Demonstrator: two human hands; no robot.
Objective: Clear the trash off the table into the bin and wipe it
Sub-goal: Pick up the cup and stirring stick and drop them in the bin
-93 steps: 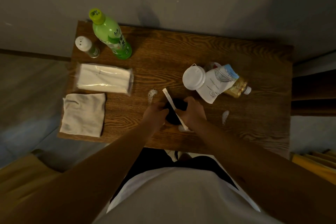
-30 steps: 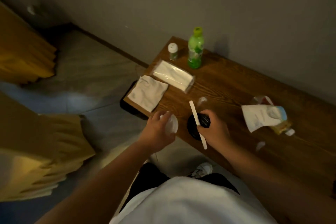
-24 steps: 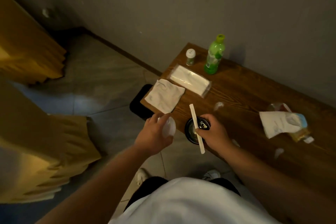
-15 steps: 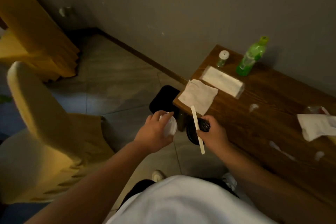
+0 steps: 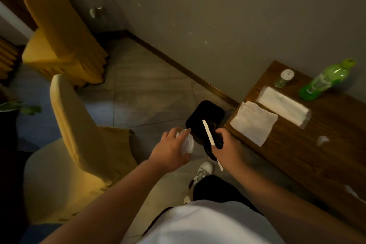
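My left hand (image 5: pixel 170 149) grips a white plastic lid (image 5: pixel 187 143) over the floor, just left of the black bin (image 5: pixel 205 114). My right hand (image 5: pixel 227 149) holds a black can (image 5: pixel 216 140) together with a white paper-wrapped stick (image 5: pixel 211 140), beside the table's left end and close to the bin's near rim. The wooden table (image 5: pixel 316 144) carries a beige cloth (image 5: pixel 254 123) at its left end, a small crumpled scrap (image 5: pixel 322 139) and another white scrap (image 5: pixel 353 193) near the front edge.
A tissue pack (image 5: pixel 284 106), a shaker (image 5: pixel 285 78) and a green bottle (image 5: pixel 326 79) stand at the table's back. Yellow-covered chairs (image 5: pixel 79 128) fill the left side. My shoe (image 5: pixel 204 171) is on the tiled floor below my hands.
I have turned left, away from the table. Both hands carried the lid, can and stick off the table edge and now sit next to the bin. The paper bag and bottle left view.
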